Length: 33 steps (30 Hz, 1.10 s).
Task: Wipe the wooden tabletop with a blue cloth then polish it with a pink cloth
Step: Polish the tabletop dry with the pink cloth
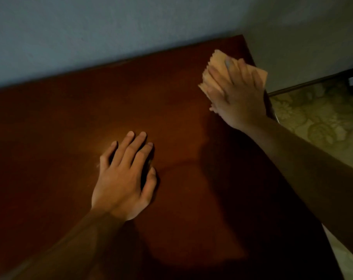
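- Wooden tabletop point(70, 122): dark reddish-brown, bare, glossy.
- Pink cloth point(214, 63): pale, crumpled, lay flat at tabletop's far right corner, blurred.

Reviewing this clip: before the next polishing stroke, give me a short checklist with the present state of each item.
1. Pink cloth under the right hand: ok, the palm and fingers lie flat on it.
2. Cloth in contact with the wooden tabletop: ok, it lies pressed on the far right corner.
3. Left hand bracing: ok, flat on the wood, empty, apart from the cloth.
4. Path across the top clear: ok, nothing else lies on the visible surface.
5. Cloth within the table edge: cannot tell, its right corner sits at or over the right edge.
6. Blue cloth put aside: cannot tell, it is not in view.
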{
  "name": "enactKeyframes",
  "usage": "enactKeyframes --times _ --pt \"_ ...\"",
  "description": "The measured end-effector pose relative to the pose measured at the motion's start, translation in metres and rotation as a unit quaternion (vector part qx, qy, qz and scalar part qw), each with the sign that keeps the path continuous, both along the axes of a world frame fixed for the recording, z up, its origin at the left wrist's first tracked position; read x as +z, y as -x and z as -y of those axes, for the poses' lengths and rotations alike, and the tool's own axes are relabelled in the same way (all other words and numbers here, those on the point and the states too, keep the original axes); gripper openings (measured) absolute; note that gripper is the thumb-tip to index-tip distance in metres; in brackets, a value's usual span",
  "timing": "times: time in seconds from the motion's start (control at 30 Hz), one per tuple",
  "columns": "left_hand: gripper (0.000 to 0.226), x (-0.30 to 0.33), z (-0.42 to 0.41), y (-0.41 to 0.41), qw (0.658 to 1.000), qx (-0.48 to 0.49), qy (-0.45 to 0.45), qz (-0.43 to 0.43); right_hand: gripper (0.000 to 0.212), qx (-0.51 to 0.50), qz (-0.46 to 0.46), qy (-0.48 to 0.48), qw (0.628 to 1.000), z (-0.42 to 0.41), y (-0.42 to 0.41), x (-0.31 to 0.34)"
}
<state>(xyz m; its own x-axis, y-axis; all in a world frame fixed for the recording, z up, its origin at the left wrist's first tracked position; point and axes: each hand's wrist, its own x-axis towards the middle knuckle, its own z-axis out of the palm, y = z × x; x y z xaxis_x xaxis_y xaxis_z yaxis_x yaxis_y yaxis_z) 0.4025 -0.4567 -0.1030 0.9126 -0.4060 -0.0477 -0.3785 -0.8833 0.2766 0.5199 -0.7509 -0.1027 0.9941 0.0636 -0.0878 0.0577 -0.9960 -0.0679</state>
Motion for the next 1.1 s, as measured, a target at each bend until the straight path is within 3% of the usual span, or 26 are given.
enactKeyframes --times 0.23,0.37,0.53,0.67,0.73,0.8,0.87,0.97,1.03,1.1 --pt "0.056 -0.002 0.0 0.001 1.0 -0.001 -0.004 0.009 0.059 0.095 -0.008 -0.039 0.995 -0.03 0.089 -0.007" --pt "0.056 -0.001 0.001 0.0 1.0 0.0 -0.006 0.001 0.067 0.048 -0.015 0.013 0.999 0.002 0.031 -0.004" --pt "0.056 -0.003 0.0 0.0 1.0 -0.003 -0.01 -0.003 0.057 -0.066 0.047 -0.027 0.996 -0.009 -0.065 -0.001" --pt "0.056 -0.003 0.0 0.0 1.0 0.0 -0.012 -0.005 0.053 0.064 0.041 -0.006 0.997 -0.071 -0.045 -0.01" --pt "0.056 -0.003 0.001 0.0 1.0 0.0 -0.007 -0.004 0.056 0.109 0.03 -0.025 0.993 -0.065 -0.038 -0.01" --pt "0.056 -0.004 0.0 0.0 1.0 -0.003 -0.008 -0.003 0.049 0.128 0.058 0.015 0.99 -0.036 -0.058 0.0" --pt "0.057 -0.004 0.0 0.0 1.0 -0.001 -0.006 -0.002 0.051 0.085 0.076 0.021 0.993 -0.003 -0.08 0.009" --pt "0.056 -0.002 0.001 0.0 1.0 -0.001 -0.003 0.001 0.055 -0.028 0.05 -0.079 0.995 0.021 -0.087 0.0" --pt "0.056 0.0 0.002 -0.001 1.0 -0.004 -0.008 -0.001 0.052 -0.102 0.046 -0.056 0.992 0.003 -0.084 -0.001" --pt "0.057 -0.001 0.001 0.0 1.0 -0.004 -0.007 -0.001 0.051 -0.064 0.04 0.002 0.997 -0.026 -0.075 0.001"
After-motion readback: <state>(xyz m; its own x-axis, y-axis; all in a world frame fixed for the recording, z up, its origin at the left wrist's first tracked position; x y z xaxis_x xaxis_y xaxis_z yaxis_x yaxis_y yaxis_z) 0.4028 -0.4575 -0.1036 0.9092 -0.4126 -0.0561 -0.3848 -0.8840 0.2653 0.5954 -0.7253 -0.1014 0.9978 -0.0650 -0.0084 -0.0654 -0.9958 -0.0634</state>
